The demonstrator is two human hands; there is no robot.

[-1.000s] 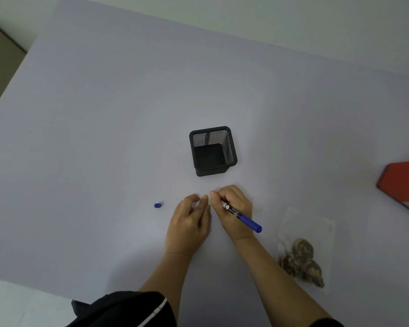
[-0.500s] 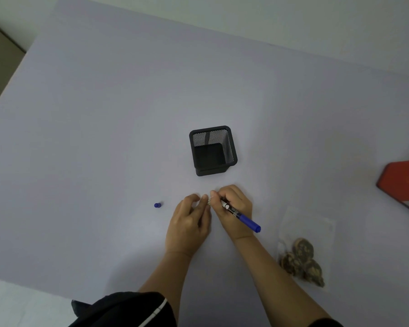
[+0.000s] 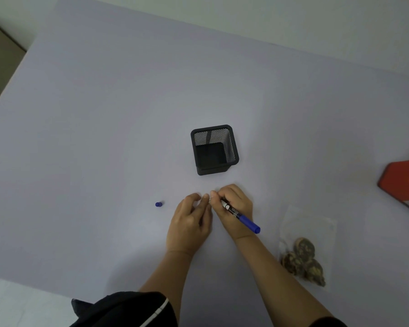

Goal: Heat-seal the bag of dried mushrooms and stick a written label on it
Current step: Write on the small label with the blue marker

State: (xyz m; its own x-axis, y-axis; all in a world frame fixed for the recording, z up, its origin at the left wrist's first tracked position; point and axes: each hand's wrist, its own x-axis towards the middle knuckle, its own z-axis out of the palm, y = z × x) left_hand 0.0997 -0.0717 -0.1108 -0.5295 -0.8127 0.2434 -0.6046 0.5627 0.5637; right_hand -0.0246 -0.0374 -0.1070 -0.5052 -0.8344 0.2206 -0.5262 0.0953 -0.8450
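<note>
A black mesh pen holder [image 3: 214, 149] stands empty mid-table, and the clear bag [image 3: 307, 244] with dried mushrooms [image 3: 301, 260] in its lower end lies flat near the table's front edge, right of the forearms. Just in front of the holder, the right hand [image 3: 234, 208] grips a blue marker [image 3: 241, 217], tip down, while the left hand [image 3: 189, 225] pinches something small and pale, perhaps the label. The marker cap [image 3: 159, 204] lies to the left amid broad bare table [image 3: 104, 114]; a red sealer [image 3: 404, 182] sits at the right edge.
</note>
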